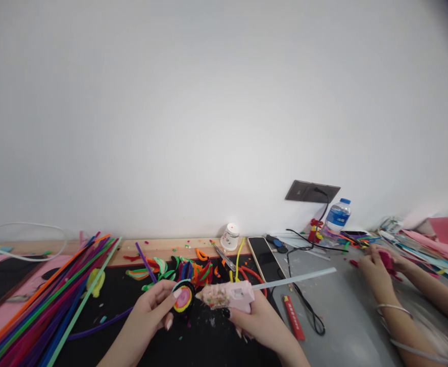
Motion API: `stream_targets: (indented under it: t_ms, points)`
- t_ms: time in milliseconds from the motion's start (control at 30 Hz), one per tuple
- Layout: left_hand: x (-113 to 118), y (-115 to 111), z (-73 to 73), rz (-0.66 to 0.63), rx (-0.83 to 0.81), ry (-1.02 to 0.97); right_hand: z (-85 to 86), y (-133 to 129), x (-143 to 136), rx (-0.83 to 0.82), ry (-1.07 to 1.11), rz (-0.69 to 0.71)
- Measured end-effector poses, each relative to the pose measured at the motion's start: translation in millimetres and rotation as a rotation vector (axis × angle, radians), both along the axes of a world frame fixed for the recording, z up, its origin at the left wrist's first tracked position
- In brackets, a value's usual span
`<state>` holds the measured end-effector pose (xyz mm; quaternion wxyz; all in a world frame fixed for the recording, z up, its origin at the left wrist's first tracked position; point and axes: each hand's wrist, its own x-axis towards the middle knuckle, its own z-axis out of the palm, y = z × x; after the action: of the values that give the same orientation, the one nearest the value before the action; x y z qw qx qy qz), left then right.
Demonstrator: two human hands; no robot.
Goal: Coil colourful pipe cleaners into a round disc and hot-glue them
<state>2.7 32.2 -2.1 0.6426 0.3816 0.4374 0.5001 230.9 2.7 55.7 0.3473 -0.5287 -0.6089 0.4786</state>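
My left hand (157, 311) pinches a round coiled piece (184, 299) with a pink centre, yellow and orange rings and a black outer edge. My right hand (252, 316) is wrapped round a pale pink glue gun (227, 295) with a clear side. A long translucent glue stick (296, 278) sticks out of its back end to the right. The gun's nozzle points left and is close to the coil's black edge; whether they touch I cannot tell. Both hands are above a black mat (208, 336). Behind them lie bent, colourful pipe-cleaner pieces (201, 272).
Long pipe cleaners (55, 300) fan out at left. Behind stand a white paper cup (230, 237), scissors (225, 256) and a phone (266, 260). At right are a red box (294, 318), a black cable (304, 300), a water bottle (338, 216) and another person's hands (379, 270) holding dark pink material.
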Motion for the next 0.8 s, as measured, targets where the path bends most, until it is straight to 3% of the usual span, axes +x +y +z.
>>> stream_targets:
  t_ms: [400,800]
  points:
    - [0.8,-0.8,3.3,0.005,0.007,0.008,-3.4,0.2,2.7,-0.069,-0.015,-0.01]
    - [-1.6,0.1,-3.7,-0.014,0.022,0.009,-0.4,0.0,1.1,0.009,0.001,0.024]
